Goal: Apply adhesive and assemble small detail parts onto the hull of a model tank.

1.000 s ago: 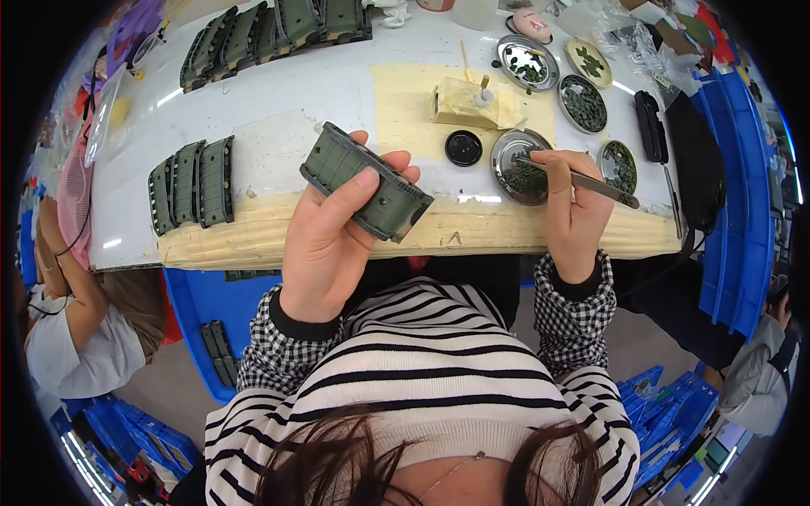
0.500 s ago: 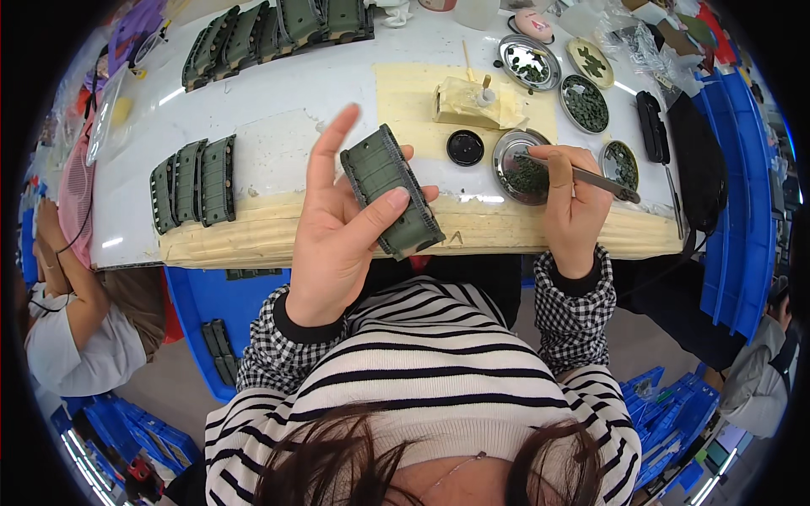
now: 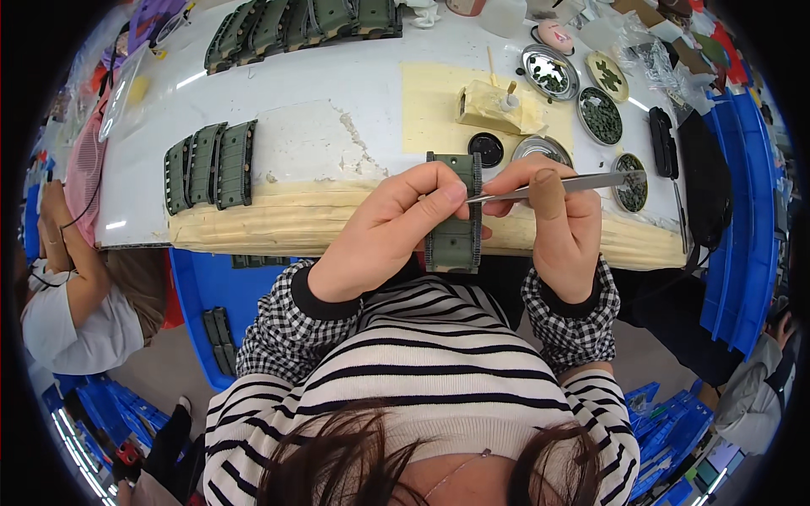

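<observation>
My left hand [image 3: 392, 221] grips a curved green panel [image 3: 454, 246] with dark toothed edges, held upright over the table's front edge. In my right hand [image 3: 564, 221] is a pair of metal tweezers [image 3: 582, 183], their tips meeting the panel's right edge beside my left thumb. Whether the tips hold a small part is too fine to make out. Just beyond my right hand stands a round metal dish [image 3: 542, 149], partly hidden by it. A round black lid [image 3: 486, 149] lies left of that dish.
Three similar panels [image 3: 202, 169] stand at the left; several more line the back [image 3: 304, 29]. Dishes of small green pieces [image 3: 600, 115] are at the right, near a yellow taped block [image 3: 498, 107]. A blue bin [image 3: 198, 295] sits below the table. Another person [image 3: 76, 295] is at far left.
My right hand has moved left with the tweezers, from the metal dish to the panel. My left hand has turned the panel more upright and brought it rightward, its raised index finger now folded down.
</observation>
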A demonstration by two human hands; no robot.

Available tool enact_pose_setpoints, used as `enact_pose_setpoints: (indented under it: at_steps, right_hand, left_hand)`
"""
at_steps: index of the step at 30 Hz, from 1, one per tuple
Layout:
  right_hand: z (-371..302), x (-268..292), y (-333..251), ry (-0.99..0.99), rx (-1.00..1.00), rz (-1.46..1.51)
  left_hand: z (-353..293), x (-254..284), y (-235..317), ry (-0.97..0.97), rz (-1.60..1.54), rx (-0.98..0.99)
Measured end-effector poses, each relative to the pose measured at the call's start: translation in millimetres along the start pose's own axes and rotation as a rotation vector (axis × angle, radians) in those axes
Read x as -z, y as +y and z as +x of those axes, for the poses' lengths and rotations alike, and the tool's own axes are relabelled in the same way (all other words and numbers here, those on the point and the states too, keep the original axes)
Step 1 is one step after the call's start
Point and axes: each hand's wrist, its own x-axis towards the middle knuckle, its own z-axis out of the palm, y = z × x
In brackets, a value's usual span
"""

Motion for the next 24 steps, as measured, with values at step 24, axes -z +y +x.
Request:
enact_pose_setpoints:
  at_steps: [24]
  right_hand:
    - [2, -3, -16, -0.35, 0.811, -0.874]
  left_hand:
    - [-2, 7, 1, 0.031, -0.106, 0.09]
